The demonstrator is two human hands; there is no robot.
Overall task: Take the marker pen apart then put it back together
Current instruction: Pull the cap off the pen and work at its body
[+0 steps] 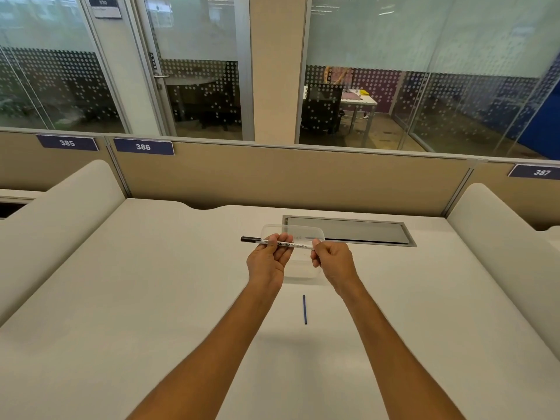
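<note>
I hold a white whiteboard marker pen (pixel 298 245) level above the desk, its black end pointing left. My left hand (pixel 268 262) pinches the barrel near the black end. At the barrel's right end my right hand (pixel 333 262) grips it, hiding that tip. A thin blue rod (pixel 305 309), like an ink refill, lies alone on the white desk (pixel 151 298) nearer to me, between my forearms. A clear plastic container (pixel 295 234) sits on the desk right behind and under my hands.
A grey cable hatch (pixel 357 230) is set into the desk behind the container. Beige partition panels with number tags 385, 386 and 387 close off the back. Rounded white dividers rise at both sides.
</note>
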